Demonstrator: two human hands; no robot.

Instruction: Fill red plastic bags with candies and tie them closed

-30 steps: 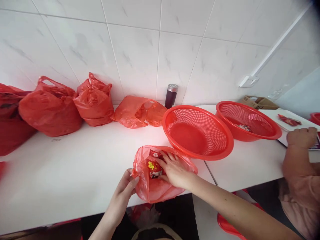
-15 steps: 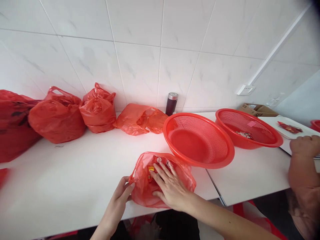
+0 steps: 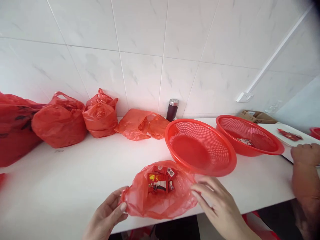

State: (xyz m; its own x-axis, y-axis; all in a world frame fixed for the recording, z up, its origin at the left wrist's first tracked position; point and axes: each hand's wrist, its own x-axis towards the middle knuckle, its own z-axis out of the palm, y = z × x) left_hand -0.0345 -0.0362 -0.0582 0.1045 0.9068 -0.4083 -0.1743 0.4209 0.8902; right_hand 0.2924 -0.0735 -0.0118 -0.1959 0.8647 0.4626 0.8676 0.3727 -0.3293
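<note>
An open red plastic bag [image 3: 140,195] rests at the table's front edge, its mouth facing up. Several small red packets [image 3: 158,181] lie inside it, some with yellow or white print. At the bag's left corner, my left hand [image 3: 108,211] pinches the gathered plastic between thumb and fingers. My right hand [image 3: 217,200] is closed on the bag's right rim, thumb and fingertips against the plastic. Just behind the bag stands a red mesh basket [image 3: 197,150] with nothing in it.
A second red basket [image 3: 250,135] holds some small packets. Filled red bags [image 3: 100,115] and a flattened red bag [image 3: 133,125] line the wall. A dark thermos [image 3: 172,109] stands behind. To the right are a white tray [image 3: 270,128], a cardboard box [image 3: 257,116] and another person's arm [image 3: 305,170].
My right hand has come out of the bag and moved right onto its rim. The bag's mouth is stretched wider and the packets are uncovered. My left hand still holds its corner.
</note>
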